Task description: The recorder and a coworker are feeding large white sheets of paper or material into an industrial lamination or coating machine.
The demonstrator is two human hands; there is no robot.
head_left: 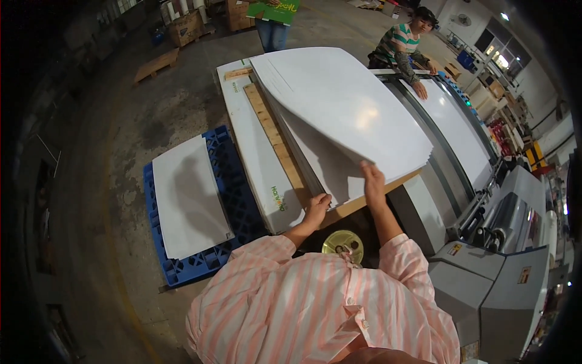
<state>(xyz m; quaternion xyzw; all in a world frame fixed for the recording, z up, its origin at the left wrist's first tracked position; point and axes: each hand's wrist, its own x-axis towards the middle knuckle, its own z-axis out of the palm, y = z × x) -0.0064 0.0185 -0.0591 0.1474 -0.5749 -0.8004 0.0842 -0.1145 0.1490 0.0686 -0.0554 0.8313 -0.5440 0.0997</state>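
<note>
A large stack of white sheets [339,85] lies in front of me, its upper sheets lifted and bowed along the near edge. My right hand [373,181] is closed on that raised edge, with its fingertips showing on top. At the near left corner of the lower sheets [315,155], my left hand [316,210] is closed on the sheet edges. A dark gap shows between the upper and lower sheets. Along the left side of the stack runs a wooden strip [273,136], resting on a white wrapped pack [245,115] with green print.
Left of the pack, a blue plastic pallet [173,276] carries white sheets [188,200]. A grey machine [467,285] with a film roll [506,224] stands at the right. One co-worker's hand [420,90] touches its sheet; another person holds a green board [273,12]. A yellow disc [342,244] is below.
</note>
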